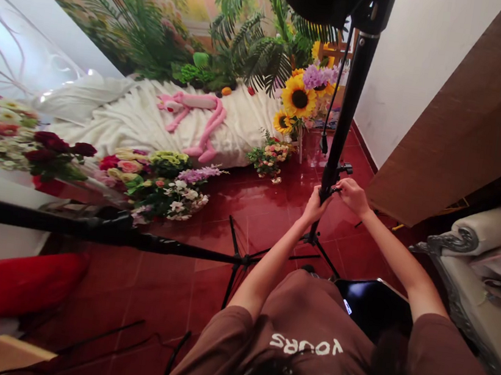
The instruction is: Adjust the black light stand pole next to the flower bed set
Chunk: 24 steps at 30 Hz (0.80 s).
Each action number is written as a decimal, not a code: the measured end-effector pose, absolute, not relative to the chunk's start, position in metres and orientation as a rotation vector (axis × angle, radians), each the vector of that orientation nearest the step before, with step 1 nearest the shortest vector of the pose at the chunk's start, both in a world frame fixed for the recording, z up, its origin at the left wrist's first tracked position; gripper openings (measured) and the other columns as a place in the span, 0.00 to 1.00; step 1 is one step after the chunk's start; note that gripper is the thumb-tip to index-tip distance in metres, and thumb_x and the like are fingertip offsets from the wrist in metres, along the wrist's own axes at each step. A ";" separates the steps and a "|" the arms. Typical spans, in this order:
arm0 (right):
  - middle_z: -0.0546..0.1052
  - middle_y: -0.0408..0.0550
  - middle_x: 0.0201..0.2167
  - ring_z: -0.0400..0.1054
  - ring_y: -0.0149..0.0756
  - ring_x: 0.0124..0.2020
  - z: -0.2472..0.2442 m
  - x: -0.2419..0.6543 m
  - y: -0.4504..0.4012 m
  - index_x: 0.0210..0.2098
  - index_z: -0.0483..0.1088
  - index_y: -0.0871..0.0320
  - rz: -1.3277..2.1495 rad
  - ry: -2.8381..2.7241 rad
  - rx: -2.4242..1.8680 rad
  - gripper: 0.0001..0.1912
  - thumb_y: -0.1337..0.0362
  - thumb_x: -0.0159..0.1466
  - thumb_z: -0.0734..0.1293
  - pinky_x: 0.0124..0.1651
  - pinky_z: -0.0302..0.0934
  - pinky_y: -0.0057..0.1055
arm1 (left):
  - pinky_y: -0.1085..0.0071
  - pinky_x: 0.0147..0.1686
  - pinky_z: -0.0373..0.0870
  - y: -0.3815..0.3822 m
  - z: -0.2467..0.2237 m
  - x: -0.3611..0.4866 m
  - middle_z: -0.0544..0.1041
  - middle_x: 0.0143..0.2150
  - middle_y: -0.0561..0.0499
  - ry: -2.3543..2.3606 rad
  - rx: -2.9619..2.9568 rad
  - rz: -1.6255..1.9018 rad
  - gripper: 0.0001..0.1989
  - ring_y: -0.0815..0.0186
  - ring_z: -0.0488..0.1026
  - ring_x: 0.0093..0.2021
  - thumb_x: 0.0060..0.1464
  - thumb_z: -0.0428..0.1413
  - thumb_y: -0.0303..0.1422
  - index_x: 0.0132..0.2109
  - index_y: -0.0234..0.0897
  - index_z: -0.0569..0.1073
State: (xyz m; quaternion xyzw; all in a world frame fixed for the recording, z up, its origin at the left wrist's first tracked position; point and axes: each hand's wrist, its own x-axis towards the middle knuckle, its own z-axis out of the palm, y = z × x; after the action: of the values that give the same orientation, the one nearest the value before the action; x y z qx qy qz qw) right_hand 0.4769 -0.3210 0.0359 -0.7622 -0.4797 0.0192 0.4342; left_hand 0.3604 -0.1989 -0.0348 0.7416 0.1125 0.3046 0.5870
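Observation:
A black light stand [353, 96] rises in front of me, its dark head cut off by the top edge. My left hand [315, 206] is closed round the pole at a clamp collar, low on the stand. Just to the right, my right hand [353, 196] pinches a small black knob [335, 190] on that collar; its fingertips partly hide it. Another knob [346, 168] sticks out a little higher on the pole. A black cable [325, 142] hangs beside the pole. The stand's legs spread on the red tiled floor [225, 202].
A second black stand [133, 238] crosses from the left. A pink plush toy [201, 107] lies on white draped cloth [126, 116], with sunflowers [300, 97] and other flowers [159, 181] around it. A brown panel [453, 122] leans on the right; a black glossy object [373, 305] is beside me.

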 end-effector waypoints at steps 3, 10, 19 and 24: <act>0.76 0.49 0.50 0.69 0.41 0.52 0.018 0.457 -0.338 0.39 0.74 0.49 -0.088 -1.173 -1.992 0.09 0.66 0.63 0.63 0.54 0.61 0.38 | 0.63 0.47 0.70 -0.199 -0.035 0.360 0.73 0.44 0.44 0.258 1.734 0.706 0.21 0.63 0.74 0.43 0.58 0.56 0.41 0.54 0.39 0.61; 0.75 0.53 0.51 0.67 0.48 0.54 0.027 0.432 -0.344 0.44 0.72 0.52 -0.289 -1.064 -2.066 0.12 0.60 0.60 0.66 0.60 0.58 0.46 | 0.62 0.50 0.69 -0.200 -0.037 0.361 0.72 0.46 0.44 0.257 1.754 0.743 0.19 0.62 0.73 0.45 0.58 0.55 0.40 0.52 0.38 0.61; 0.79 0.54 0.32 0.74 0.47 0.43 0.054 0.410 -0.252 0.28 0.72 0.56 0.053 -0.640 -2.027 0.14 0.51 0.58 0.68 0.50 0.66 0.44 | 0.55 0.58 0.65 -0.199 -0.053 0.368 0.70 0.53 0.37 0.253 1.720 0.765 0.24 0.55 0.69 0.56 0.54 0.57 0.38 0.55 0.35 0.64; 0.73 0.45 0.17 0.71 0.35 0.23 0.068 0.415 -0.235 0.19 0.66 0.56 0.188 -0.442 -1.756 0.18 0.52 0.53 0.72 0.26 0.64 0.29 | 0.55 0.58 0.64 -0.198 -0.048 0.365 0.70 0.53 0.37 0.261 1.747 0.762 0.22 0.56 0.70 0.55 0.56 0.55 0.37 0.55 0.36 0.63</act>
State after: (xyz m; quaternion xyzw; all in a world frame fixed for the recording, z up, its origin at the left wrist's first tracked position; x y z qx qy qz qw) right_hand 0.4147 -0.2349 0.0677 -0.7615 -0.1918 0.0815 0.6137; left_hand 0.3654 -0.1985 -0.0475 0.7448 0.1115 0.3249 0.5721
